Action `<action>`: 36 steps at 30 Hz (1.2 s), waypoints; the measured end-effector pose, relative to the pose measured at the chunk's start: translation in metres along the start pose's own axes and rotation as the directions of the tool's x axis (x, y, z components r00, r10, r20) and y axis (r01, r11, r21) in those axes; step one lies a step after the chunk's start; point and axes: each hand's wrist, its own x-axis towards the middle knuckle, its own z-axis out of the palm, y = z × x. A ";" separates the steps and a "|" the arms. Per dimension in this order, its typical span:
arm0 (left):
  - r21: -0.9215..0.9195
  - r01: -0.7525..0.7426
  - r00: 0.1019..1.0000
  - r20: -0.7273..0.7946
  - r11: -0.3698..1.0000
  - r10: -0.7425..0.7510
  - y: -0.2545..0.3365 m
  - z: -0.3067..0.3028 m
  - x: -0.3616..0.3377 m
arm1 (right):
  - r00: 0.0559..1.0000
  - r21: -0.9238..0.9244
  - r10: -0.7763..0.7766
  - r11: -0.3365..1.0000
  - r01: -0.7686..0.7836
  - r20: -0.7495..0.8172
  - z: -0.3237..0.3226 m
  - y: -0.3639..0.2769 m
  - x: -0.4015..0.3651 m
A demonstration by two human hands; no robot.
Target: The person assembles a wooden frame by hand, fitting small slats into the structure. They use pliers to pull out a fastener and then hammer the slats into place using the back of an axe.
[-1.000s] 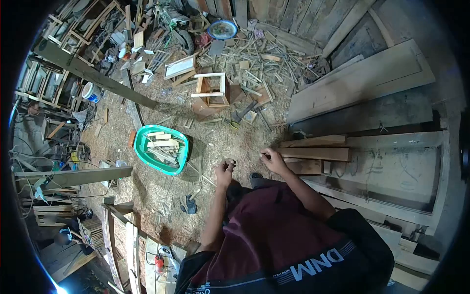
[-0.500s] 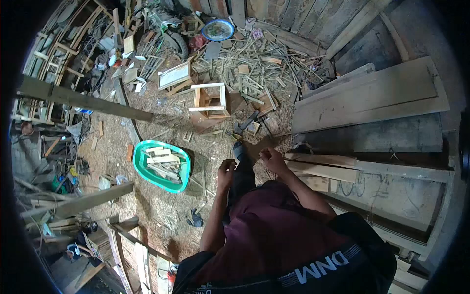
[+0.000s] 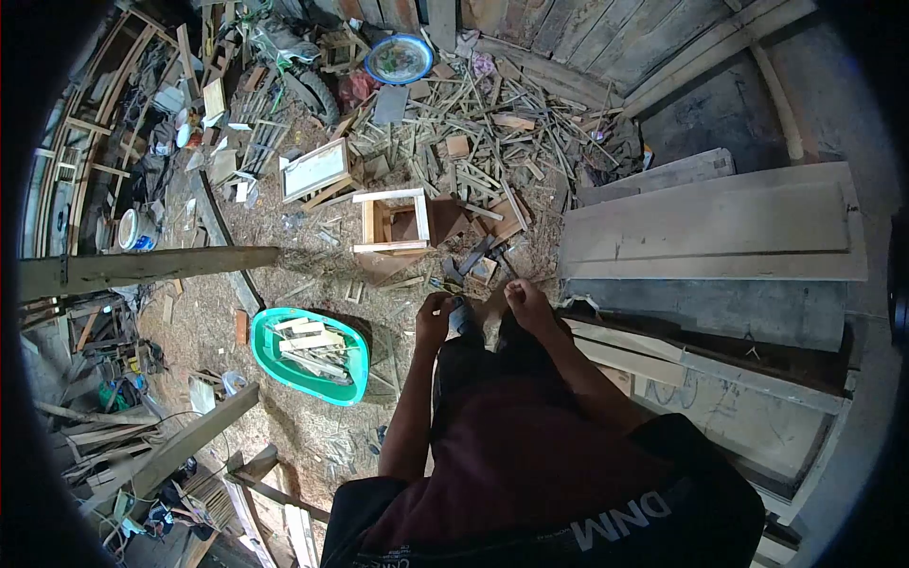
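My left hand (image 3: 435,319) hovers beside my left leg, its fingers curled inward. Level with it, my right hand (image 3: 528,305) is closed with bent fingers, over the other leg. I cannot tell whether either hand holds anything small. Beyond them on the littered floor lies a dark hammer-like tool (image 3: 476,256) by a small wood block (image 3: 484,271). Something with yellow parts (image 3: 442,284) sits just past my left fingertips. Farther ahead stands a small open wooden frame (image 3: 423,220), like a stool or box on its side.
A green tub (image 3: 259,352) of wood offcuts stands at left. Thin wood scraps (image 3: 473,133) cover the floor ahead, with a blue-rimmed basin (image 3: 431,59) behind. Wide panels (image 3: 720,222) lean at right. A timber post (image 3: 161,262) juts in from the left.
My view has shifted, and the floor things sit slightly differently in it. My hands have stayed in front of me, bent at the fingers; more of my legs shows.
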 end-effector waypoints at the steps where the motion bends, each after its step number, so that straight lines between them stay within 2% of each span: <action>1: 0.007 -0.034 0.999 -0.004 0.999 0.034 -0.001 0.001 0.011 | 1.000 0.036 -0.012 0.999 0.011 0.026 -0.006 -0.006 0.008; 2: 0.014 -0.068 0.998 -0.008 0.998 0.068 -0.002 0.003 0.022 | 0.998 0.071 -0.025 0.997 0.021 0.051 -0.012 -0.012 0.017; 4: 0.028 -0.129 0.992 -0.009 0.991 0.129 -0.004 0.008 0.037 | 0.993 0.071 -0.116 0.991 0.117 -0.014 -0.017 -0.007 0.036; 6: -0.027 -0.084 0.996 -0.019 0.996 0.083 0.008 0.015 0.053 | 0.981 0.041 -0.185 0.981 0.187 -0.056 -0.031 -0.012 0.059; 8: -0.083 -0.061 0.998 -0.008 0.995 0.061 0.010 0.025 0.075 | 0.981 0.054 -0.185 0.981 0.188 -0.055 -0.042 -0.002 0.089; 11: -0.054 -0.036 0.999 -0.041 0.998 0.034 0.007 0.049 0.118 | 0.987 0.052 -0.156 0.986 0.157 -0.027 -0.067 0.011 0.145; 13: -0.127 -0.015 0.997 -0.081 0.992 0.005 0.010 0.072 0.147 | 0.991 0.019 -0.136 0.990 0.137 -0.012 -0.087 0.014 0.188; 14: -0.142 0.010 0.993 -0.111 0.990 -0.026 0.014 0.085 0.163 | 0.987 -0.051 -0.159 0.986 0.160 0.016 -0.095 0.027 0.215; 17: -0.156 0.070 0.976 -0.192 0.985 -0.100 0.025 0.131 0.214 | 0.983 0.035 -0.127 0.992 0.124 0.129 -0.111 0.068 0.294; 19: -0.210 0.092 0.954 -0.261 0.973 -0.147 0.029 0.168 0.234 | 0.966 -0.019 -0.152 0.987 0.160 0.210 -0.129 0.089 0.336; 20: -0.299 0.158 0.936 -0.257 0.941 -0.239 0.013 0.189 0.245 | 0.956 -0.058 -0.136 0.986 0.157 0.260 -0.135 0.103 0.357; 22: -0.288 0.232 0.928 -0.222 0.929 -0.300 0.004 0.229 0.258 | 0.925 -0.096 -0.051 0.991 0.094 0.377 -0.160 0.115 0.381; 23: -0.290 0.272 0.919 -0.206 0.918 -0.337 0.003 0.250 0.265 | 0.922 -0.076 -0.082 0.990 0.119 0.379 -0.168 0.125 0.398; 24: -0.271 0.250 0.924 -0.219 0.930 -0.312 0.013 0.267 0.271 | 0.918 -0.053 -0.107 0.989 0.137 0.382 -0.174 0.139 0.407; 25: -0.280 0.332 0.899 -0.193 0.900 -0.392 0.023 0.280 0.273 | 0.916 -0.027 -0.132 0.988 0.153 0.379 -0.177 0.152 0.415; 27: -0.230 0.342 0.895 -0.216 0.911 -0.390 0.009 0.307 0.280 | 0.901 -0.044 -0.150 0.982 0.184 0.407 -0.178 0.176 0.434; 28: -0.308 0.339 0.886 -0.212 0.889 -0.411 -0.007 0.321 0.283 | 0.891 -0.067 -0.130 0.982 0.176 0.436 -0.176 0.188 0.441; 29: -0.255 0.346 0.888 -0.222 0.903 -0.403 -0.017 0.329 0.283 | 0.877 -0.094 -0.108 0.981 0.171 0.469 -0.175 0.198 0.446; 30: -0.202 0.351 0.890 -0.230 0.914 -0.392 -0.029 0.335 0.287 | 0.843 -0.138 -0.021 0.984 0.113 0.537 -0.171 0.208 0.452; 33: -0.122 0.378 0.881 -0.258 0.918 -0.397 -0.078 0.347 0.299 | 0.800 -0.134 -0.166 0.947 0.293 0.577 -0.153 0.230 0.461; 35: -0.035 0.418 0.875 -0.253 0.908 -0.413 -0.109 0.350 0.298 | 0.753 -0.160 -0.185 0.919 0.360 0.632 -0.141 0.240 0.460; 36: -0.014 0.493 0.838 -0.262 0.870 -0.479 -0.094 0.344 0.301 | 0.737 -0.165 -0.206 0.903 0.396 0.644 -0.134 0.240 0.461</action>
